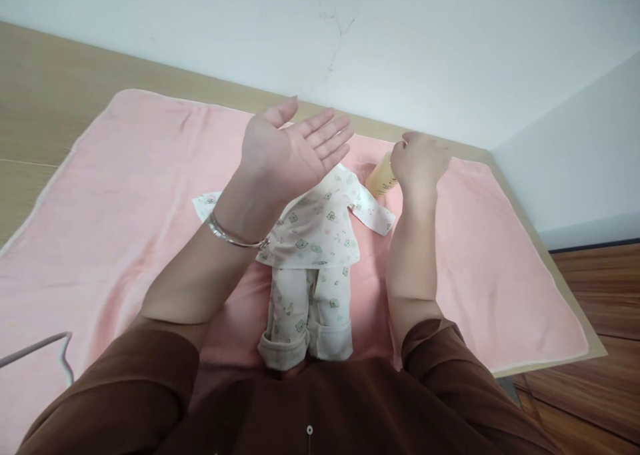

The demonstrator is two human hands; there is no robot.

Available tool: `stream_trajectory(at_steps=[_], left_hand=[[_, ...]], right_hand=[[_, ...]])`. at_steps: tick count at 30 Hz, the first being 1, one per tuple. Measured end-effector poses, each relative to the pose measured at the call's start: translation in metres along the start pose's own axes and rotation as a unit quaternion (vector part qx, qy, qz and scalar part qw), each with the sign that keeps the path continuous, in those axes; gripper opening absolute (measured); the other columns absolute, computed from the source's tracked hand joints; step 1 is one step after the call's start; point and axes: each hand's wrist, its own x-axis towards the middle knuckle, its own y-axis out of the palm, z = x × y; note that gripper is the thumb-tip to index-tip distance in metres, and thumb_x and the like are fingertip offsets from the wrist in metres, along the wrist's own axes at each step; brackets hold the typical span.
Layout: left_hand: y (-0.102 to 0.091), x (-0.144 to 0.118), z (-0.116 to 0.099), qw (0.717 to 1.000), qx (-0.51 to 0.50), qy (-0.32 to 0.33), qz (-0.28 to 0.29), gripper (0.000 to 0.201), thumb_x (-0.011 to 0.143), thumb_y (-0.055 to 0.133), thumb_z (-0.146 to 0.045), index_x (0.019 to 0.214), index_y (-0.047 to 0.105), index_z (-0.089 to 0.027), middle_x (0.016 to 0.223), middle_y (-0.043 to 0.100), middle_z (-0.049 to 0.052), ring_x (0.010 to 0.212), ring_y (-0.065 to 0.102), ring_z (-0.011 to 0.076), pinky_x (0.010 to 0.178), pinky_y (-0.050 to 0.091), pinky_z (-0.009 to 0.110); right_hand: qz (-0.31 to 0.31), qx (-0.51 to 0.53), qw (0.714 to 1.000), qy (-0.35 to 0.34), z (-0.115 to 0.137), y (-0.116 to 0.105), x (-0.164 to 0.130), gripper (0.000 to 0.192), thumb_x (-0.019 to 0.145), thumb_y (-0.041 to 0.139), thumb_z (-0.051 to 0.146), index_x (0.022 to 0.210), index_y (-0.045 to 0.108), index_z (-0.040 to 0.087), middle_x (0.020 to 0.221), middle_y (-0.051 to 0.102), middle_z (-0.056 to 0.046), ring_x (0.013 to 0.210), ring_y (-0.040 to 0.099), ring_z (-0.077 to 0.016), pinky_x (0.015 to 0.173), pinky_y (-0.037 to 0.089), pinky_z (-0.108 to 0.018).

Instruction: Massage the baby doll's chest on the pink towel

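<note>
Standing alongside, noting near to far: brown fabric sleeves first. Next, white printed trousers, cuffs folded, on a pink plush blanket; past them, a matching long-sleeved top. I judge that good handling here means a firm grip, a steady wrist, and the free palm level, clear of the fabric. Left hand: wide, palm up, fingers extended, holding nothing, above the top. Right hand: curled around one end of a yellow translucent bottle, tilted just beyond one sleeve of the top; fingertips hidden. Behind: wood-toned counter, white wall.
</note>
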Motion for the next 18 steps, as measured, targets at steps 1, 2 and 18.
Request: stream_trajectory(at_steps=[1, 2, 18], left_hand=[[0.004, -0.012, -0.008, 0.999, -0.035, -0.024, -0.010, 0.069, 0.108, 0.000, -0.034, 0.135, 0.063, -0.019, 0.132, 0.068, 0.009, 0.138, 0.062, 0.0254, 0.111, 0.055, 0.053], [0.009, -0.022, -0.014, 0.996, -0.069, -0.042, -0.019, 0.067, 0.108, 0.002, -0.033, 0.136, 0.062, -0.017, 0.131, 0.068, 0.010, 0.139, 0.061, 0.0257, 0.113, 0.054, 0.053], [0.045, -0.065, -0.027, 0.958, -0.242, -0.154, -0.009, 0.073, 0.107, 0.013, -0.061, 0.120, 0.065, -0.011, 0.129, 0.066, 0.016, 0.154, 0.041, 0.0378, 0.121, 0.044, 0.057]], right_hand=[[-0.005, -0.006, 1.000, 0.001, 0.002, 0.002, -0.001, 0.026, 0.090, 0.038, 0.011, 0.078, 0.060, 0.018, 0.083, 0.066, -0.012, 0.089, 0.068, -0.0290, 0.095, 0.046, -0.053], [-0.010, -0.010, 1.000, 0.001, 0.003, 0.003, -0.002, 0.026, 0.091, 0.037, 0.012, 0.081, 0.061, 0.017, 0.087, 0.068, -0.013, 0.092, 0.068, -0.0293, 0.097, 0.045, -0.054], [-0.004, 0.237, 0.923, -0.305, 0.076, -0.031, -0.131, 0.067, 0.107, 0.014, 0.049, 0.159, 0.035, 0.013, 0.168, 0.037, -0.014, 0.164, 0.021, -0.0302, 0.136, 0.017, -0.058]])
